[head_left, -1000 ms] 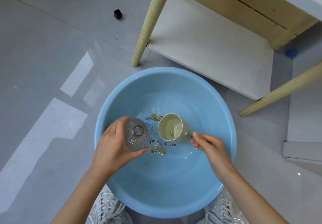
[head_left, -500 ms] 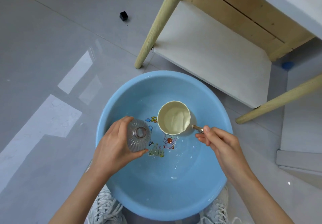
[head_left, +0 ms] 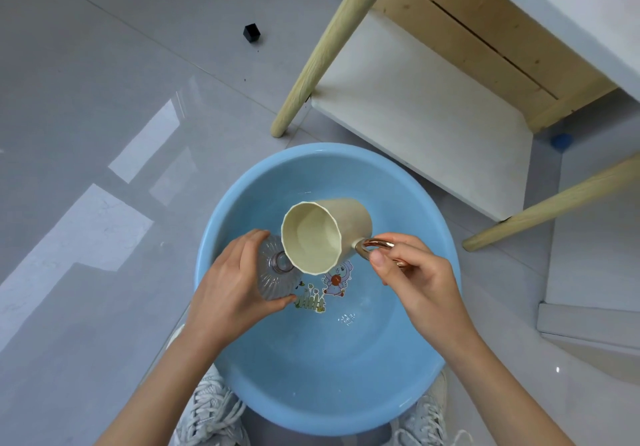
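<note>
1 pour in hand: mug (head_left: 322, 234) into bottle (head_left: 273, 282), over the blue basin (head_left: 329, 369). Best done slow, I judge: thin stream, lip right above the narrow neck, bottle upright. Left hand (head_left: 225, 293): fingers and thumb curled round the ribbed bottle, mouth up, low in the basin. Mug tipped over it. Right hand (head_left: 415, 279): thumb and fingers pinching the gold handle (head_left: 377, 244).
</note>
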Tool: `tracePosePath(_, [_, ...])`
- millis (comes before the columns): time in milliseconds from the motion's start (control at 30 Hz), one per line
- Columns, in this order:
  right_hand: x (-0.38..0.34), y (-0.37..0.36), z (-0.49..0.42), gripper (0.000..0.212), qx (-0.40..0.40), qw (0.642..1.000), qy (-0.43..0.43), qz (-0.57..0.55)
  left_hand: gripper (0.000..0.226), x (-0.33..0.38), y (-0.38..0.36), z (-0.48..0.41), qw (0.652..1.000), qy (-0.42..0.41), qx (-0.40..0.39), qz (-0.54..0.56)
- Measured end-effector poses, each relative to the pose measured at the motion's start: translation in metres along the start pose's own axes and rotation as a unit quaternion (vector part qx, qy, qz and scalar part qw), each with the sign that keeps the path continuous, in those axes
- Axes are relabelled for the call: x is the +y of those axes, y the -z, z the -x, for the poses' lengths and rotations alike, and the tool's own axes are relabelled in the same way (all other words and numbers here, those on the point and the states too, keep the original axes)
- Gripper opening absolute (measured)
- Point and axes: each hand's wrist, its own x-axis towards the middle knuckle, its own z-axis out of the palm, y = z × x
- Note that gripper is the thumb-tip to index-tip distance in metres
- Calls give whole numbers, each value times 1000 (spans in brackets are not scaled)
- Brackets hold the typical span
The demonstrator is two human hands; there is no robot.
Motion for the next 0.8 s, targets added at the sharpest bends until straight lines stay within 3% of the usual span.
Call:
tracePosePath(167, [1,-1,3,34,18,998,41,33,99,1,1,-1,1000,3,4,-5])
tracePosePath(400, [1,-4,6,41,21,990,104,90,98,2,2,-1,1000,13,-3,-2])
tracePosePath(800, [0,-4,8,17,22,976,167,138,96,2,1,-1,1000,13,-4,-3])
